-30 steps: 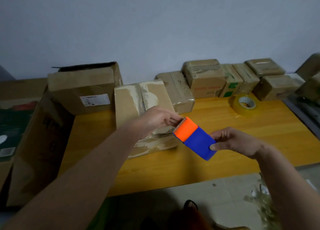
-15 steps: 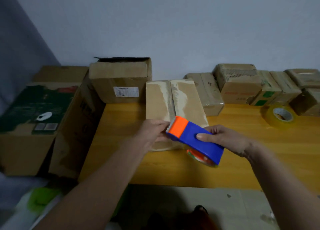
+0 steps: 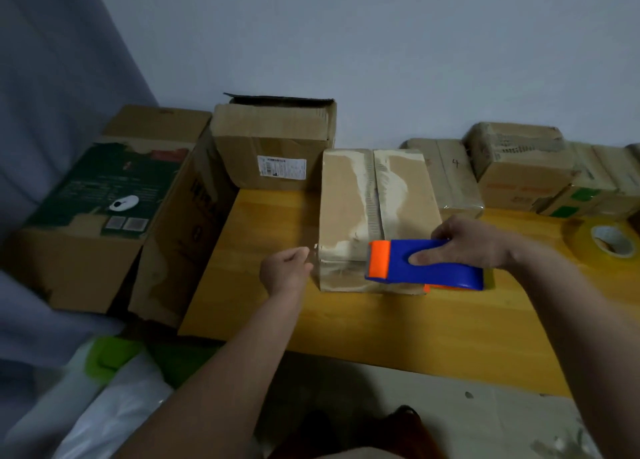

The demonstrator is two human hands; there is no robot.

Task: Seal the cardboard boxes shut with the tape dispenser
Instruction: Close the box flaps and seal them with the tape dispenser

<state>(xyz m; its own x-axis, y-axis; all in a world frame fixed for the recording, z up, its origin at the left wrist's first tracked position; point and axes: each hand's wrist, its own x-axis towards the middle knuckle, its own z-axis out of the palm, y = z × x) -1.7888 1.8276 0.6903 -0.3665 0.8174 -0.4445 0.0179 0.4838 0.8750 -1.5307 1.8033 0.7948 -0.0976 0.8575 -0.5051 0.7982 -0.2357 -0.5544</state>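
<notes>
Dispenser (image 3: pixel 426 264) lies crosswise, orange end leftward, gripped by right hand (image 3: pixel 474 240); left hand (image 3: pixel 285 271) fingers pinch tape.

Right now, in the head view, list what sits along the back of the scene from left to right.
Green-printed box → open-topped box with a white label → box marked 4 → box with orange print → boxes with green patches → spare tape roll.
</notes>
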